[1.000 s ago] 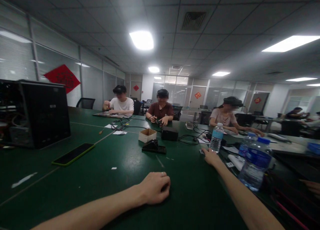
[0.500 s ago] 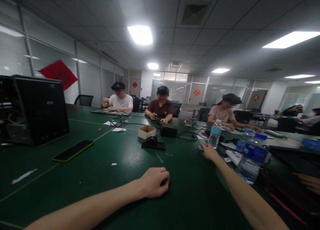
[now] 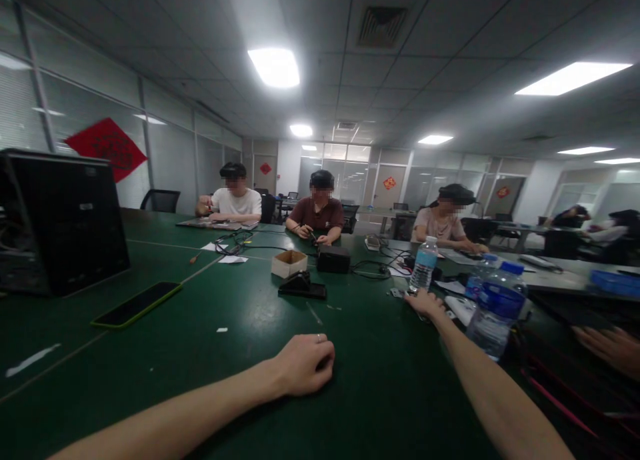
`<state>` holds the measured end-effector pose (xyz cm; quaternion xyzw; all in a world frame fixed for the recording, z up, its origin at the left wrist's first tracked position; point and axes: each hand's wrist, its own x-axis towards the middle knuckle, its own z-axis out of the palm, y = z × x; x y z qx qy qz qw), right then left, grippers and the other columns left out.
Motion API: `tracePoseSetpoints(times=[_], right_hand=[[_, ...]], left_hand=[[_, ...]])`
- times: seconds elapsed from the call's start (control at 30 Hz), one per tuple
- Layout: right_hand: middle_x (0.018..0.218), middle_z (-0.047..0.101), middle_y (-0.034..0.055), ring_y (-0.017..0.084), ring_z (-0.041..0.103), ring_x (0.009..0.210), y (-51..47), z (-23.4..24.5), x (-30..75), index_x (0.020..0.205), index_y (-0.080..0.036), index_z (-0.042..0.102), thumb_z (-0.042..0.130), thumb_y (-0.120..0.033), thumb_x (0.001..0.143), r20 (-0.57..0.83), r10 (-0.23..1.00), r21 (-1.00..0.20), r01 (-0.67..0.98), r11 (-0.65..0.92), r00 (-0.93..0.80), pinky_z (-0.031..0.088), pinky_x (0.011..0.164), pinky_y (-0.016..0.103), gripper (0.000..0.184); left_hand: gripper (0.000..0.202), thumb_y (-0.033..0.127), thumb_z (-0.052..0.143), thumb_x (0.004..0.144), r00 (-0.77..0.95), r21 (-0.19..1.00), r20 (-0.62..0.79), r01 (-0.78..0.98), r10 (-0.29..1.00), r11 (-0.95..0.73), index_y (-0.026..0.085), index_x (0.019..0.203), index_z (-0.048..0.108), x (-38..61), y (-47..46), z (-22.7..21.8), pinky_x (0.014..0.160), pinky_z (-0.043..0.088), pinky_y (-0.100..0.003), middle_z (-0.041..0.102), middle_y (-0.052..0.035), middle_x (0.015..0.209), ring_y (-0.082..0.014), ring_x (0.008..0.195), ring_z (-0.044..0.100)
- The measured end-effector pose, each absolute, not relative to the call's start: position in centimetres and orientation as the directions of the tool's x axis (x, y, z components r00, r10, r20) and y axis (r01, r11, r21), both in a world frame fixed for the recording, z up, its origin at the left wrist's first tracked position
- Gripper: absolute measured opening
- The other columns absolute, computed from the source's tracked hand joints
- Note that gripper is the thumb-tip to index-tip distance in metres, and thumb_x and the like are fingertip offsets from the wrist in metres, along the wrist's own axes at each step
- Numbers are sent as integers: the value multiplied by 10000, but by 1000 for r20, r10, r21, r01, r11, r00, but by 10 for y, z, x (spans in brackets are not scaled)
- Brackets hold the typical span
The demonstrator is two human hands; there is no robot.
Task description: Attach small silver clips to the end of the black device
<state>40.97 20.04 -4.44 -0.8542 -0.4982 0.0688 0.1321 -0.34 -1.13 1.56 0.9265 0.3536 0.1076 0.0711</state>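
My left hand (image 3: 304,365) rests on the green table (image 3: 210,353), fingers curled under, a ring on one finger; nothing shows in it. My right hand (image 3: 426,303) is stretched far forward and lies flat on the table just below a small water bottle (image 3: 423,265). It is next to small flat items and a white object (image 3: 460,308). What its fingers touch is too small to tell. A larger water bottle with a blue cap (image 3: 493,310) stands right of my right forearm.
A black computer case (image 3: 60,220) stands at the left, a phone in a green case (image 3: 135,305) beside it. A cardboard box (image 3: 289,263), black stand (image 3: 301,287), black box (image 3: 333,259) and cables lie mid-table. Three people sit at the far side. Another person's hand (image 3: 607,349) shows at right.
My head has turned slightly right and up, so everything shifts left and down in view. My right hand has drawn back a little toward the white object. My left hand stays put.
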Motion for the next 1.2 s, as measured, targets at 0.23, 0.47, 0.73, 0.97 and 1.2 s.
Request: tracePoseSetpoints(times=[0.23,0.47,0.73,0.97,1.2], right_hand=[[1426,364,233,432,343,1302,204,-45,411,1382,-169,379,495,-717,736,-3,868,-339,816,-469,497,286,1000,553,855],[1438,335,254,438,336,1307,205,-46,414,1427,-146,291,508,-740,711,-1,864,-358,806,-471,504,277,1007,567,955],[1431,351,255,417,349,1312,202,-43,411,1419,-110,318,463,-668,792,-4,862,-348,808,-476,506,327,988,516,852],[1445,342,232,389,332,1335,200,-41,408,1409,-126,353,439,-651,813,-18,864,-319,816,-482,504,302,1022,500,798],[1447,328,248,382,322,1344,199,-38,409,1439,-77,296,452,-684,803,-34,862,-301,817,-492,506,307,1029,472,893]], left_hand=[[97,248,477,917,719,212,106,658,686,-722,197,932,559,-2,-12,17,688,451,-217,594,-9,941,-128,797,572],[112,245,472,914,716,223,93,662,692,-715,190,941,566,-2,-13,19,697,455,-227,597,-19,948,-134,805,570],[118,249,469,915,716,234,85,662,693,-712,191,945,568,-2,-14,22,684,460,-220,599,-17,958,-133,813,573],[95,223,480,888,731,178,148,643,666,-745,192,906,568,-2,-9,12,686,450,-232,606,-12,917,-139,783,572],[97,216,477,895,724,212,124,649,679,-731,193,920,568,-1,-11,16,679,440,-227,605,-13,933,-134,780,567]])
